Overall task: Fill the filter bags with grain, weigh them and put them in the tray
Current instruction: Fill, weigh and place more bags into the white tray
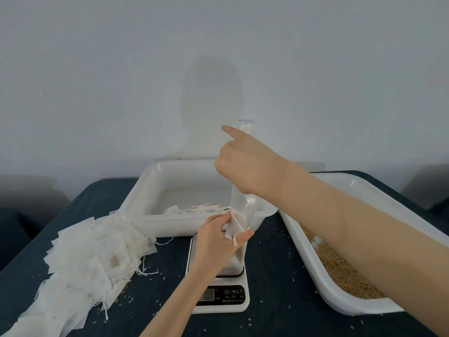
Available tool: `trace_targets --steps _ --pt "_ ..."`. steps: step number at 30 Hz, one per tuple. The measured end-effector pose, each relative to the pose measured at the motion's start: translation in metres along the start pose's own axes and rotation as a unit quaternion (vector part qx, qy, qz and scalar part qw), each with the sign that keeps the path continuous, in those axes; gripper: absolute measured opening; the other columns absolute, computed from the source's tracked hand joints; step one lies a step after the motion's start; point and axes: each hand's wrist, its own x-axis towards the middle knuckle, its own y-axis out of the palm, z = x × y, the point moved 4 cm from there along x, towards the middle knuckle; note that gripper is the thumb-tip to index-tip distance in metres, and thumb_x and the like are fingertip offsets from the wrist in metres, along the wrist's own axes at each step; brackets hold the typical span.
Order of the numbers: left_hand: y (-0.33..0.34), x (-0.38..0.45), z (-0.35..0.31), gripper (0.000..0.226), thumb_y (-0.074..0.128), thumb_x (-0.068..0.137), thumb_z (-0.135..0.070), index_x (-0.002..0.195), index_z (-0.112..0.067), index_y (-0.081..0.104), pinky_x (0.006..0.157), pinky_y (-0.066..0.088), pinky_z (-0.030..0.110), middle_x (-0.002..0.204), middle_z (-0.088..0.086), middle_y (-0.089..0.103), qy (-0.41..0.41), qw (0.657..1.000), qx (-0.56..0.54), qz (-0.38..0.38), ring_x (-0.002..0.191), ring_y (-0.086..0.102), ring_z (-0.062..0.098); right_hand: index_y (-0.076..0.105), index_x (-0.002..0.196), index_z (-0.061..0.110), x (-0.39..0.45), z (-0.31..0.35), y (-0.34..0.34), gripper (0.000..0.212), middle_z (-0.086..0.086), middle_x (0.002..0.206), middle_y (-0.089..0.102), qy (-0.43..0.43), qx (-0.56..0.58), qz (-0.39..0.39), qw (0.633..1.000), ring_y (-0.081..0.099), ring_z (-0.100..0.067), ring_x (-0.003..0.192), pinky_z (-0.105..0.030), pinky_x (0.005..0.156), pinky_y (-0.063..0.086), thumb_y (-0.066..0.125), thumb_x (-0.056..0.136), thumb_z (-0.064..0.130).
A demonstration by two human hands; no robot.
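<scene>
Scoop [240, 210] upended into filter bag [233, 230]

A makeshift packing bench: dark-clothed table [279, 276] against a bare wall [121, 69], scale [221, 295], trays [145, 190].

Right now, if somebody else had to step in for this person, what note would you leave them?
Left hand pinches an open filter bag above the scale.
Right hand holds a clear scoop upended into the bag's mouth.
Done: a few filled bags lie in the far tray.
Left: finish filling this bag, weigh it and tray it; then the pile of empty bags, using grain from the right tray.
</scene>
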Motion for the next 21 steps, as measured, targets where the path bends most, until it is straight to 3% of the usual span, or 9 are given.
trace_targets --steps 2,4,6,8,10,12,16,19,21 --pt "0.0 0.0 -0.001 0.043 0.075 0.073 -0.048 0.102 -0.017 0.066 0.085 0.046 0.026 0.098 -0.014 0.063 0.007 1.0 -0.004 0.019 0.096 0.056 0.005 0.035 0.063 0.018 -0.001 -0.002 0.004 0.031 0.001 0.061 0.032 0.016 0.002 -0.006 1.0 0.041 -0.02 0.068 -0.042 0.121 0.007 0.047 0.082 -0.003" --pt "-0.002 0.0 -0.001 0.032 0.075 0.073 -0.046 0.084 -0.02 0.06 0.072 0.047 0.027 0.075 -0.015 0.06 0.01 0.999 -0.024 0.034 0.076 0.056 0.007 0.052 0.071 0.018 -0.005 -0.01 0.014 0.023 0.001 0.07 0.049 0.035 0.031 -0.008 0.999 0.051 -0.019 0.075 -0.041 0.12 0.012 0.05 0.082 -0.001" --pt "-0.005 0.003 0.002 0.029 0.077 0.073 -0.042 0.09 -0.024 0.061 0.074 0.049 0.025 0.08 -0.015 0.064 -0.003 0.998 -0.043 0.043 0.08 0.059 0.008 0.067 0.1 0.025 -0.013 -0.023 0.028 0.03 0.002 0.098 0.065 0.057 0.072 0.005 0.996 0.06 -0.019 0.099 -0.039 0.117 0.02 0.052 0.085 0.003" --pt "-0.009 0.007 0.003 0.032 0.079 0.075 -0.035 0.101 -0.024 0.063 0.08 0.051 0.029 0.088 -0.011 0.066 -0.014 0.996 -0.06 0.058 0.087 0.061 0.01 0.066 0.114 0.033 -0.025 -0.035 0.043 0.038 0.008 0.104 0.066 0.074 0.123 0.025 0.989 0.06 -0.018 0.106 -0.037 0.11 0.031 0.054 0.087 0.009" --pt "-0.012 0.01 0.004 0.031 0.079 0.077 -0.027 0.103 -0.022 0.064 0.083 0.05 0.033 0.087 -0.009 0.067 -0.014 0.994 -0.083 0.071 0.085 0.061 0.011 0.064 0.118 0.036 -0.037 -0.043 0.059 0.035 0.012 0.096 0.065 0.09 0.163 0.033 0.982 0.06 -0.019 0.104 -0.036 0.106 0.035 0.059 0.089 0.017" --pt "-0.014 0.012 0.006 0.023 0.076 0.08 -0.022 0.1 -0.022 0.065 0.082 0.05 0.032 0.084 -0.005 0.067 -0.022 0.993 -0.088 0.071 0.082 0.06 0.013 0.06 0.124 0.04 -0.05 -0.045 0.075 0.036 0.011 0.104 0.067 0.109 0.169 0.022 0.979 0.059 -0.015 0.107 -0.033 0.112 0.027 0.062 0.09 0.028" --pt "-0.019 0.019 0.005 0.014 0.07 0.085 -0.019 0.097 -0.024 0.067 0.071 0.043 0.014 0.089 -0.005 0.069 -0.021 0.995 -0.071 0.06 0.08 0.058 0.005 0.059 0.119 0.041 -0.077 -0.042 0.101 0.028 0.016 0.105 0.066 0.148 0.172 -0.022 0.974 0.056 -0.005 0.106 -0.027 0.109 0.016 0.052 0.093 0.04" --pt "-0.021 0.021 0.0 0.009 0.064 0.089 -0.016 0.09 -0.024 0.068 0.074 0.047 0.021 0.092 -0.003 0.071 -0.002 0.996 -0.069 0.065 0.082 0.062 0.008 0.058 0.122 0.046 -0.101 -0.043 0.119 0.031 0.022 0.112 0.066 0.201 0.237 -0.022 0.95 0.057 -0.003 0.108 -0.024 0.103 0.029 0.053 0.091 0.048" --pt "-0.021 0.023 0.0 0.007 0.063 0.09 -0.018 0.089 -0.022 0.069 0.079 0.049 0.033 0.094 -0.001 0.071 0.004 0.997 -0.053 0.059 0.087 0.063 0.017 0.06 0.12 0.048 -0.121 -0.046 0.134 0.033 0.025 0.113 0.065 0.254 0.288 -0.018 0.923 0.06 -0.004 0.106 -0.023 0.085 0.043 0.056 0.088 0.054"
